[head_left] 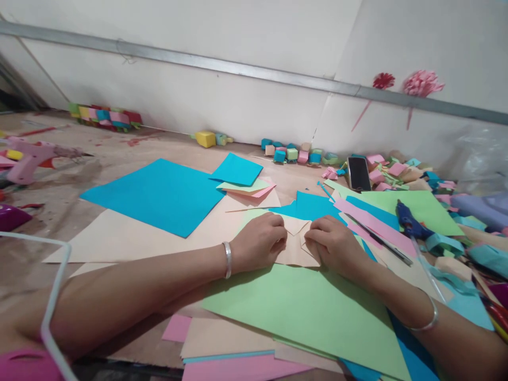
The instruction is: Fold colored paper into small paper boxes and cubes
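Pinching folded peach paper (296, 251) with left hand (260, 238) and right hand (337, 246), atop a green sheet (309, 312) — hemmed in by a blue sheet (159, 196) leftward, pen (379, 239), phone (359, 173) and dark-blue tool (408, 218) rightward — paper cubes (291, 154) beyond.

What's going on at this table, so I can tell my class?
Someone is working on a small creased peach paper over a large green sheet. The left hand curls at its left side, whether gripping or pressing is hidden; the right hand has its fingers at a folded flap on the right. A large blue sheet lies to the left, a blue glue gun to the right.
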Action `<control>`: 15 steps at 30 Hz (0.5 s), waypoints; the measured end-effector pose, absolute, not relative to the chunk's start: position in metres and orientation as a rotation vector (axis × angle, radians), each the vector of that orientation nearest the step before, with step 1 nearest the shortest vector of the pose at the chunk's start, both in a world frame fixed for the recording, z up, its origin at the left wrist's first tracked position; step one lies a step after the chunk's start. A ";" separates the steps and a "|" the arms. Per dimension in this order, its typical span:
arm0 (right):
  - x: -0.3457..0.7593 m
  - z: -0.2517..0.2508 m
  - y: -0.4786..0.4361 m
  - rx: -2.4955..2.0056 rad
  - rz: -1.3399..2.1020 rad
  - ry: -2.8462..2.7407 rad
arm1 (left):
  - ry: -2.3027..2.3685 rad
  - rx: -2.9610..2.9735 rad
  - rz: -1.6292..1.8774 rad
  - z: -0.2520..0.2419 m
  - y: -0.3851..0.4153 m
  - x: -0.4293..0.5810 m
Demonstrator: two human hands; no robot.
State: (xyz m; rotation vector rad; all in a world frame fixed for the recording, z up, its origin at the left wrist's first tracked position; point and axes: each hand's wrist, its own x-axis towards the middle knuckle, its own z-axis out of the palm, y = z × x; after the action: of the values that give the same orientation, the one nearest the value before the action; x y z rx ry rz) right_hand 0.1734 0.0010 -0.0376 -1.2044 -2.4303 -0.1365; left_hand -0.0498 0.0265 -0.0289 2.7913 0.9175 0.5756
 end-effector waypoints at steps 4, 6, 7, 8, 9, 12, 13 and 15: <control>0.170 -0.035 -0.001 -1.133 0.025 -2.432 | 0.847 2.795 0.540 -0.030 0.028 -0.050; 0.171 -0.035 -0.001 -1.105 0.073 -2.454 | 0.844 2.810 0.510 -0.029 0.028 -0.050; 0.172 -0.034 -0.001 -1.097 0.082 -2.473 | 0.852 2.817 0.492 -0.028 0.027 -0.050; 0.173 -0.032 -0.001 -1.093 0.082 -2.501 | 0.862 2.826 0.473 -0.026 0.027 -0.050; 0.174 -0.030 -0.001 -1.089 0.080 -2.541 | 0.864 2.840 0.451 -0.024 0.027 -0.050; 0.177 -0.020 -0.002 -1.100 0.105 -2.696 | 0.822 2.917 0.387 -0.018 0.025 -0.049; 0.178 -0.017 -0.003 -1.107 0.118 -2.739 | 0.803 2.947 0.365 -0.017 0.024 -0.049; 0.178 -0.012 -0.005 -1.125 0.126 -2.788 | 0.797 2.995 0.328 -0.014 0.021 -0.049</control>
State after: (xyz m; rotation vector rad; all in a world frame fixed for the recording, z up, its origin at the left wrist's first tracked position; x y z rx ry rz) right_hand 0.1781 -0.0049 -0.0122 -1.1252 -2.7885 0.1255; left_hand -0.0491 0.0213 -0.0144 2.9948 0.7973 0.3284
